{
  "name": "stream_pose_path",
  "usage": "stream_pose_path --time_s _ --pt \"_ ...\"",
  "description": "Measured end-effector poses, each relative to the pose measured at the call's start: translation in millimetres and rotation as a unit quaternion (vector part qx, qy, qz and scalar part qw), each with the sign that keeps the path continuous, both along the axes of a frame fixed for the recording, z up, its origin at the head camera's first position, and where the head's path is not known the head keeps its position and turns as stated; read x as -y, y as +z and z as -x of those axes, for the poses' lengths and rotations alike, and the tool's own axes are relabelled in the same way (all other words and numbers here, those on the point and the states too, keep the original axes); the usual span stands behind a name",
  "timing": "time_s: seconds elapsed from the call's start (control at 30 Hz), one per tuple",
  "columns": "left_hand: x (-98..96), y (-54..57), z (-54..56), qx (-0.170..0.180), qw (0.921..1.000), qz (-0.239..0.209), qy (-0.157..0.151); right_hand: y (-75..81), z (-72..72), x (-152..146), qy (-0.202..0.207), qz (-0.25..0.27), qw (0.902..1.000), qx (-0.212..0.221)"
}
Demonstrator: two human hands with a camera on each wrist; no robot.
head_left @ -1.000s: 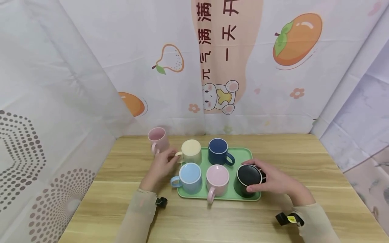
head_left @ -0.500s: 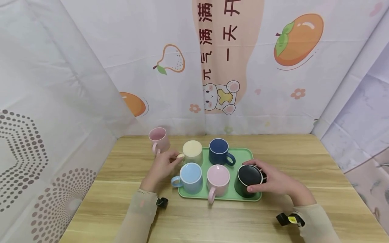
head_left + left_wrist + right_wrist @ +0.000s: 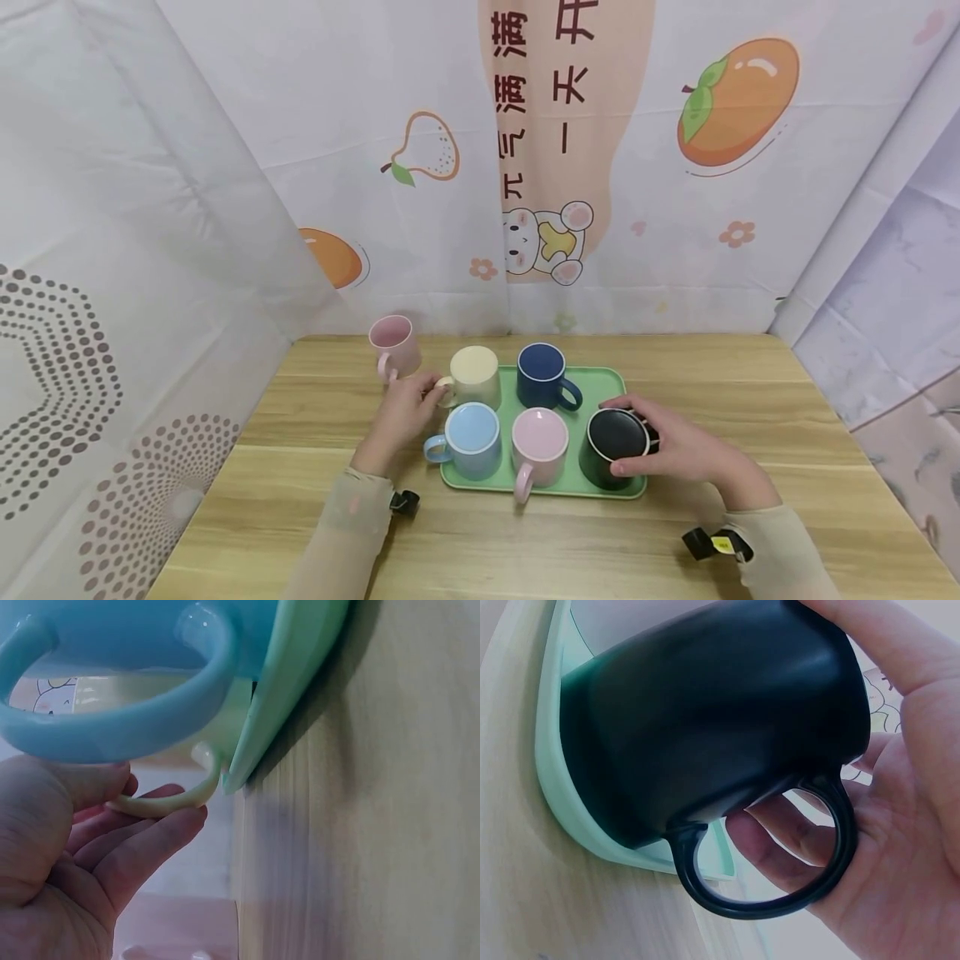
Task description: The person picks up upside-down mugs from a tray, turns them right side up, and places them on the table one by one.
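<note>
My left hand (image 3: 401, 410) pinches the handle of a cream mug (image 3: 480, 387), thumb on one side and fingers on the other, as the left wrist view shows. That mug stands at the back left of a green tray (image 3: 600, 379). In front of it is a light blue mug (image 3: 476, 458), its handle (image 3: 112, 739) close above my left thumb. My right hand (image 3: 678, 442) grips a black mug (image 3: 597, 467) at the tray's front right corner. Its thumb lies near the rim, and its fingers reach behind the handle (image 3: 765, 909).
A navy mug (image 3: 536, 390) and a light pink mug (image 3: 542, 467) also stand on the tray. Off the tray, a darker pink mug (image 3: 401, 354) sits at the back left of the wooden table (image 3: 525, 550). A printed curtain (image 3: 450, 208) hangs behind.
My left fingers have shifted slightly and now cover more of the cream mug's handle. The right hand keeps its grip on the black mug, and the other mugs stay in place.
</note>
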State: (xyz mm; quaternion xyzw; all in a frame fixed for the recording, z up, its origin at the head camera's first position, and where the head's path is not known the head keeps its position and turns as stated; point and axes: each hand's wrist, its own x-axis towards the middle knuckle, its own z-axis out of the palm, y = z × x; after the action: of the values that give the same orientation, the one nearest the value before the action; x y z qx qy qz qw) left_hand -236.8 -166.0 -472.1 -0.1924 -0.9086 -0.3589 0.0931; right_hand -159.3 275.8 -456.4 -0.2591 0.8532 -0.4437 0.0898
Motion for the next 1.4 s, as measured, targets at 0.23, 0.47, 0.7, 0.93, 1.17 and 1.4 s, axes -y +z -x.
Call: stream_pose_path --time_s 0.23,0.47,0.7,0.93,1.17,1.4 --pt "0.2 -0.8 -1.6 -0.019 0.9981 -0.038 0.046 -0.7 0.5 0 0.002 -0.002 1.0000 0.007" --pt "0.6 8.2 -1.9 -0.053 0.9911 -0.085 0.089 -1.2 0.7 -1 0.001 0.001 0.9999 0.013" --pt "3.5 19.4 -5.8 -0.035 0.9682 -0.221 0.111 -1.5 0.7 0 0.001 0.001 1.0000 0.007" --pt "5.1 26.5 -7.5 -0.032 0.9503 -0.278 0.137 -3.2 -0.1 0 -0.005 -0.005 1.0000 -0.006" --pt "0.9 29.3 -6.9 0.019 0.9307 -0.343 0.125 -2.8 0.1 -1 -0.003 -0.002 1.0000 -0.006" --pt "-7.4 24.6 -9.0 0.142 0.8562 -0.493 0.060 -1.6 0.1 0 0.000 0.002 1.0000 -0.007"
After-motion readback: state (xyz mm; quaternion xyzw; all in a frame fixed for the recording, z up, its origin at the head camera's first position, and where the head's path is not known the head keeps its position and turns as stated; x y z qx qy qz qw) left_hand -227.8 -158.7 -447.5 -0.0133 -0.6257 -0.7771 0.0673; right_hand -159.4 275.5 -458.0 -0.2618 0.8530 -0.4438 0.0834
